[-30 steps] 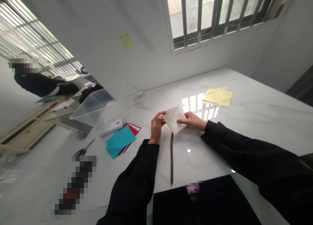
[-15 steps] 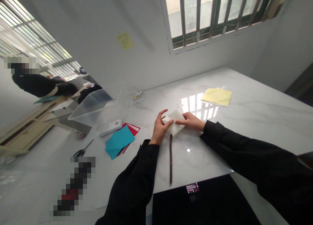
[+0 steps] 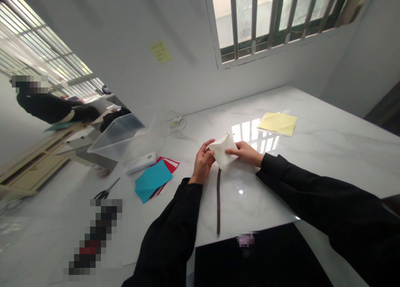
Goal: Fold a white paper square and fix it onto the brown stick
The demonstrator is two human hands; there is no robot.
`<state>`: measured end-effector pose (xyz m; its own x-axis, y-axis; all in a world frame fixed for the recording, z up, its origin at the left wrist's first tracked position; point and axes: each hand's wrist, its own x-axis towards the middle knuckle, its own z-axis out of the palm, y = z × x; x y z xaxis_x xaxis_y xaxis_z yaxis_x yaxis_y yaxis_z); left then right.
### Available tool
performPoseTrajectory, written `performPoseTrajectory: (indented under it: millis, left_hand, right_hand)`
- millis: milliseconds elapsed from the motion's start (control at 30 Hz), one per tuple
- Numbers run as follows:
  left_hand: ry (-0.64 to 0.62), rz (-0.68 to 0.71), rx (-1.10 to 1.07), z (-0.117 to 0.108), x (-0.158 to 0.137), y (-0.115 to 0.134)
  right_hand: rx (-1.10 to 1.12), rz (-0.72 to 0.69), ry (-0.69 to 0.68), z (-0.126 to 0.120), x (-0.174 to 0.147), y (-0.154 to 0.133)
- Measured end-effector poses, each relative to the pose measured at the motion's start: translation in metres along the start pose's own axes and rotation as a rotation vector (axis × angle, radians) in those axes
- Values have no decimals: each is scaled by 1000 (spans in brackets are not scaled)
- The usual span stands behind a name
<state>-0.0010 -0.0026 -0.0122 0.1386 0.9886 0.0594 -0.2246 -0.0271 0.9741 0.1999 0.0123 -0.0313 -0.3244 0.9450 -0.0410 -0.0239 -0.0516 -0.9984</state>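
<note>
Paper (image 3: pixel 220 153) is pinched by left hand (image 3: pixel 202 164) and right hand (image 3: pixel 249 154) at opposite sides; strip (image 3: pixel 218 205) lies nearside of both.

An office-like workroom, a glossy marble-patterned table (image 3: pixel 325 141) by a white wall (image 3: pixel 190 87), a barred window (image 3: pixel 265 20) above it, a yellow note (image 3: pixel 161 52) stuck up, scissors (image 3: pixel 101 194) and blue paper (image 3: pixel 152 179) laid out, a person (image 3: pixel 45 107) in dark clothes farther off near a second window (image 3: pixel 50 43).
</note>
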Motion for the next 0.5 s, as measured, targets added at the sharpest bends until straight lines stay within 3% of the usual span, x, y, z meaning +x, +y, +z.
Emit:
performPoseTrajectory:
  millis: [200,500]
  left_hand:
    - [150,91,47,-5,5,-3]
    - [184,48,-36,-3,6,-2]
  right_hand:
    - [16,8,19,0,0,-2]
    - [-29,-17,-2,-2,-1,-2]
